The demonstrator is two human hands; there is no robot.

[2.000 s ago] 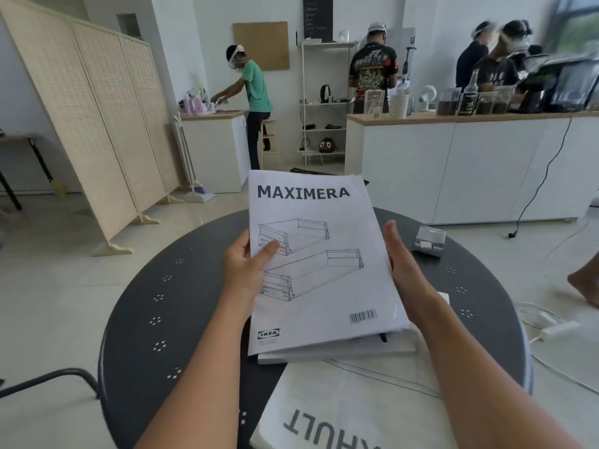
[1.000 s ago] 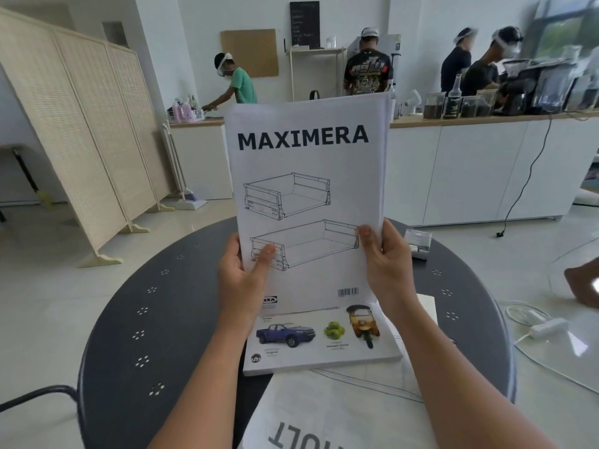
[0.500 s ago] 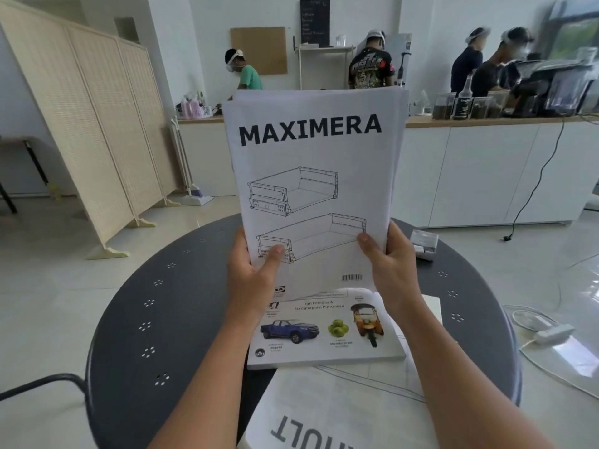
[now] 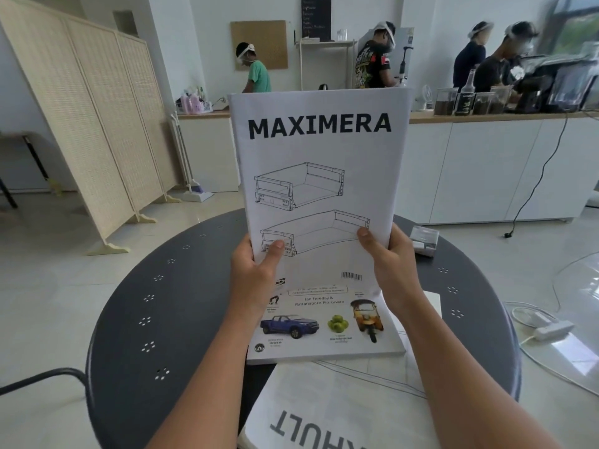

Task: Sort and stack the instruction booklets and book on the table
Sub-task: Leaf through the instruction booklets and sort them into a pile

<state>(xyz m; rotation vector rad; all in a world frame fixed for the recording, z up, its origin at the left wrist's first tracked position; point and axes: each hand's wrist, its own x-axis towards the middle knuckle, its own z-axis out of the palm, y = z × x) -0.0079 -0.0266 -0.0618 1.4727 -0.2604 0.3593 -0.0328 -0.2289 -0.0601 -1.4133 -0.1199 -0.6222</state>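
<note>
I hold a white MAXIMERA instruction booklet upright above the round dark table. My left hand grips its lower left edge and my right hand grips its lower right edge. Under the booklet a white book with a blue truck, green fruit and a yellow tuk-tuk on its cover lies flat on the table. Nearer me lies a larger white booklet with upside-down letters; its near end is cut off by the frame. A white sheet edge shows right of my right wrist.
A small grey-and-white box sits at the table's far right edge. A folding wicker screen stands to the left. White counters with several people behind them stand at the back. Cables and a white adapter lie on the floor to the right.
I have lifted the MAXIMERA booklet from flat on the book to upright in both hands, which uncovered the book's cover. In the last half second it barely moved.
</note>
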